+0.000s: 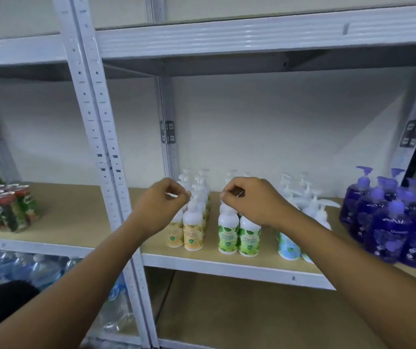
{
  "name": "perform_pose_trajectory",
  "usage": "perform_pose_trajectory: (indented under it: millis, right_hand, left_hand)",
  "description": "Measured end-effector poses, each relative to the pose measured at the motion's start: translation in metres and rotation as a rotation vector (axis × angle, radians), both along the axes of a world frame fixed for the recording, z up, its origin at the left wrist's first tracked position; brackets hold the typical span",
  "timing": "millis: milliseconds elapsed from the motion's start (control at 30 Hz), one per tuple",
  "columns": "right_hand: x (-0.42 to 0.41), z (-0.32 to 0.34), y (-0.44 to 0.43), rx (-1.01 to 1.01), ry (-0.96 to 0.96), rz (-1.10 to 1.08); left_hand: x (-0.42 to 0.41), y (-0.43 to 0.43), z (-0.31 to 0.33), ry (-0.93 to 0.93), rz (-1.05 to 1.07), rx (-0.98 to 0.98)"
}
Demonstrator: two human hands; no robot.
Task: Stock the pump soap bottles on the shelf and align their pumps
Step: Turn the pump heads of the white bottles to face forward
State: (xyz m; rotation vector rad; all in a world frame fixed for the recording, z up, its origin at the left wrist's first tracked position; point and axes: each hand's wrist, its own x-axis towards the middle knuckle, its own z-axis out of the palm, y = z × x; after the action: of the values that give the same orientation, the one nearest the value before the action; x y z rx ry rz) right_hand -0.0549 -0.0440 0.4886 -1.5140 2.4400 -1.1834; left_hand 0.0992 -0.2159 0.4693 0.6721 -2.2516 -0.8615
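Shelf point(227, 265): green bottles point(239, 235) at front. Yellow bottles point(189, 233) just left of green; blue bottles point(287, 245) right; purple bottles point(390, 222) (blurred) farther right. Left hand point(162, 200) grip pinches a yellow bottle's pump; right hand point(249, 200) grip is curled tight over a green bottle's top.

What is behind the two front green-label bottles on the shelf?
White pump tops show farther back behind the green-label bottles. The right hand covers the bottles between, so their number and labels cannot be seen.
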Motion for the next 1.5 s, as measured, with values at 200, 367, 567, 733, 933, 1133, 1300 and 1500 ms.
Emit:
perform_pose_trajectory:
  millis: [200, 367, 567, 733, 933, 1133, 1300, 1500]
  right_hand:
    - [-0.066, 0.013, -0.087, 0.053, 0.066, 0.001]
    - [-0.118, 0.011, -0.155, 0.208, 0.193, -0.043]
    - [-0.149, -0.003, -0.206, 0.340, 0.348, -0.101]
    - [-0.159, -0.007, -0.226, 0.430, 0.353, -0.155]
    - [-0.166, -0.016, -0.229, 0.493, 0.295, -0.148]
    - [-0.169, -0.020, -0.231, 0.480, 0.291, -0.163]
    - [-0.173, -0.026, -0.236, 0.538, 0.298, -0.162]
    - [-0.173, -0.028, -0.238, 0.519, 0.299, -0.151]
  left_hand:
    - [-0.062, -0.078, 0.021, 0.001, -0.004, 0.023]
    - [-0.109, -0.143, 0.016, -0.078, 0.002, 0.110]
    - [-0.152, -0.182, -0.004, -0.142, 0.022, 0.217]
    - [-0.168, -0.195, -0.009, -0.141, -0.025, 0.318]
    - [-0.174, -0.198, -0.014, -0.165, -0.017, 0.342]
    - [-0.177, -0.197, -0.017, -0.188, -0.011, 0.291]
    - [-0.184, -0.196, -0.016, -0.208, -0.018, 0.283]
    - [-0.188, -0.198, -0.020, -0.207, 0.001, 0.330]
